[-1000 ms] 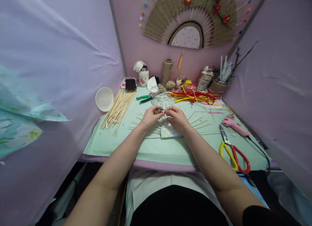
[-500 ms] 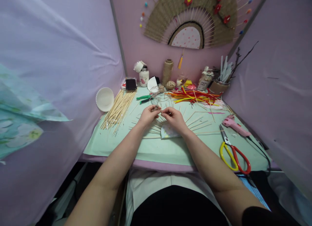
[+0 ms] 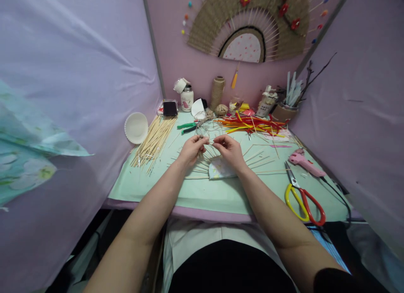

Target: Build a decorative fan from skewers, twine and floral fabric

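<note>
A half-round piece of patterned cloth (image 3: 219,169) lies near the table's middle, with thin sticks (image 3: 257,158) fanning out around it. Over its upper left part, my left hand (image 3: 192,149) is closed in a pinch on something thin, perhaps twine, too small to make out. My right hand (image 3: 229,149) also pinches, just above the cloth, a small gap from the left fingertips; what it holds is too fine to tell. Loose twine (image 3: 206,123) lies just beyond both hands.
Loose sticks (image 3: 156,137) and green-handled pliers (image 3: 187,126) lie to the left. Red and yellow strips (image 3: 252,124) lie behind. At the right are a pink glue gun (image 3: 306,163) with a cord and large scissors (image 3: 296,192). Jars and twine rolls line the back.
My right hand has moved slightly right, away from my left hand, opening a gap between the fingertips. My left hand has stayed nearly in place.
</note>
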